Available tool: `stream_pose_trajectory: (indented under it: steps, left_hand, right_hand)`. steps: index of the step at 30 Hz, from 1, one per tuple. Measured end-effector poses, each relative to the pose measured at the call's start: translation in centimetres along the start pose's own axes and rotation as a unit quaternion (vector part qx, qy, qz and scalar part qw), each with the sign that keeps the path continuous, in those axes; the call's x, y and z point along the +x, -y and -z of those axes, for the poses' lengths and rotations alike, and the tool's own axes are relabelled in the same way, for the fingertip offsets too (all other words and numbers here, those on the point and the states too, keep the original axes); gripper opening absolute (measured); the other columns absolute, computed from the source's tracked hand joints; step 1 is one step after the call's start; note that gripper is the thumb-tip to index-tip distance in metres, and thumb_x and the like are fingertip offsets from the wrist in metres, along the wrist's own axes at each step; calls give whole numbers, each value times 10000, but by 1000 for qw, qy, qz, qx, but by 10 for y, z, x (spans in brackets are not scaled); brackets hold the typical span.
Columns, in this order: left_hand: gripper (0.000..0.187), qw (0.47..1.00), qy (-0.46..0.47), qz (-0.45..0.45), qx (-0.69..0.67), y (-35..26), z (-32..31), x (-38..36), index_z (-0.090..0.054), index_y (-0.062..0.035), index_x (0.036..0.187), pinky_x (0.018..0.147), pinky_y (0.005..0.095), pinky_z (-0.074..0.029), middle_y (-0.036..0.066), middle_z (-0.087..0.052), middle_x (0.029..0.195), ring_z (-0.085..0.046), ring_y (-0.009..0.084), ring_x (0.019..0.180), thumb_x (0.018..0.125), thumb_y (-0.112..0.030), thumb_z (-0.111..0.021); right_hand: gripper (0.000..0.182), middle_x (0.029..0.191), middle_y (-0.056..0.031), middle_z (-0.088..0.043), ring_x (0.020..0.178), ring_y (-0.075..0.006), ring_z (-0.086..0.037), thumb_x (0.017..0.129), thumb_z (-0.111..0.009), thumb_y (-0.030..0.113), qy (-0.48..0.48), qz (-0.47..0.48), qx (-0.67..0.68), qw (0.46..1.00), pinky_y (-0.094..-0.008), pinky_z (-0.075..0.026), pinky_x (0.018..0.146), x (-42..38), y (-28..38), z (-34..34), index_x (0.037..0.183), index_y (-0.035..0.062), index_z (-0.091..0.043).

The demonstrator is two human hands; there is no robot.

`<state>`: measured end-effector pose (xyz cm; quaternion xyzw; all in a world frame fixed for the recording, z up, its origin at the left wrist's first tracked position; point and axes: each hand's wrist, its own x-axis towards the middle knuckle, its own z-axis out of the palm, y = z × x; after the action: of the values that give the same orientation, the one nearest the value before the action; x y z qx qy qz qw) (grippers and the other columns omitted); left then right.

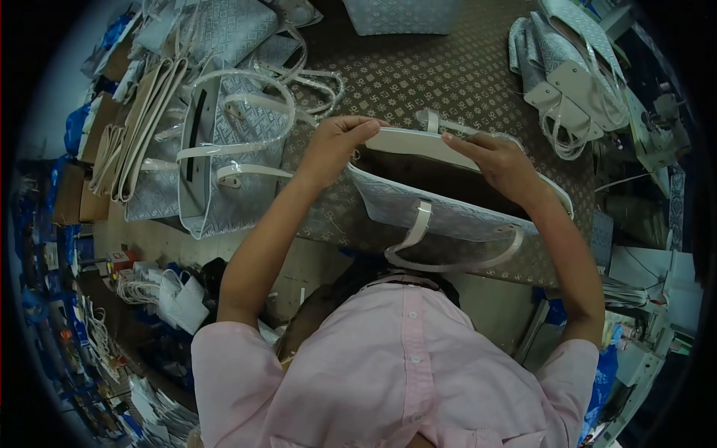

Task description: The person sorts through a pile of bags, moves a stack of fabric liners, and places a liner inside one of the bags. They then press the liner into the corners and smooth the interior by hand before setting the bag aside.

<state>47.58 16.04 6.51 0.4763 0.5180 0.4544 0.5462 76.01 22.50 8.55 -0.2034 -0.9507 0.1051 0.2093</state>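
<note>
A light grey patterned handbag (455, 213) stands at the table's near edge, its mouth wide and its dark lining showing. My left hand (337, 148) pinches the far left corner of the bag's rim, thumb on top. Farther right, my right hand (499, 163) reaches across the mouth and grips the far rim between thumb and fingers. Part of the right hand's grip is hidden behind the rim. One pale strap handle (455, 265) hangs over the near side. The other handle (437, 122) lies behind the far rim, wrapped in clear plastic.
Finished-looking patterned bags (250, 134) stand to the left, beside a bundle of pale straps (153, 123). Another bag (399, 16) sits at the back. Bag pieces (571, 89) are heaped at the right end of the brown patterned table (388, 82). A sewing machine (635, 373) stands lower right.
</note>
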Motion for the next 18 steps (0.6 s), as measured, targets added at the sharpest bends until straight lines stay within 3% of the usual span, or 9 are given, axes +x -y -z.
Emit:
stream_pose_trajectory:
  steps: [4, 6, 10, 13, 14, 18]
  left_hand:
    - [299, 997, 16, -31, 65, -13, 2, -9, -668, -3, 1082, 697, 214, -451, 28, -672, 883, -571, 63, 770, 907, -235, -599]
    - [291, 987, 41, -4, 153, -28, 2, -16, -656, 1, 1103, 682, 225, -451, 40, -678, 865, -570, 71, 763, 900, -203, -612]
    - [247, 983, 41, -17, 181, -28, 4, -5, -683, -20, 1059, 608, 235, -437, 38, -670, 781, -544, 68, 667, 867, -171, -647]
    - [228, 985, 17, -22, 171, -22, 3, -1, -697, -29, 1035, 575, 230, -422, 30, -660, 741, -517, 62, 618, 855, -162, -655]
    - [233, 985, 13, -7, 170, -21, 2, -2, -697, -36, 1044, 560, 228, -412, 19, -660, 747, -505, 53, 605, 854, -163, -652]
    - [243, 994, -14, 6, 111, -15, 7, -15, -700, -56, 1055, 569, 221, -411, 4, -659, 744, -505, 42, 619, 858, -186, -644]
  right_hand:
    - [605, 825, -93, -602, 674, -269, -613, 760, -553, -55, 1, 6, -7, 1000, -366, -514, 599, 1, 2, 4, 1297, 222, -528]
    - [612, 894, -137, -628, 722, -289, -620, 741, -552, -102, 42, -25, 14, 999, -380, -496, 618, 2, 5, 8, 1285, 177, -546]
    - [558, 896, -137, -638, 713, -289, -625, 763, -575, -84, 44, -40, 16, 998, -369, -501, 613, 5, 4, 9, 1263, 163, -562]
    - [472, 889, -140, -650, 702, -292, -635, 798, -596, -52, 6, -40, 107, 993, -361, -511, 607, 12, 1, 5, 1228, 142, -585]
    - [365, 889, -138, -660, 691, -289, -643, 835, -610, 11, -2, -39, 113, 993, -357, -515, 594, 16, 4, 4, 1186, 112, -607]
    - [308, 897, -134, -661, 683, -284, -645, 841, -622, 61, 22, -31, 95, 995, -358, -514, 592, 31, 18, 5, 1147, 96, -618]
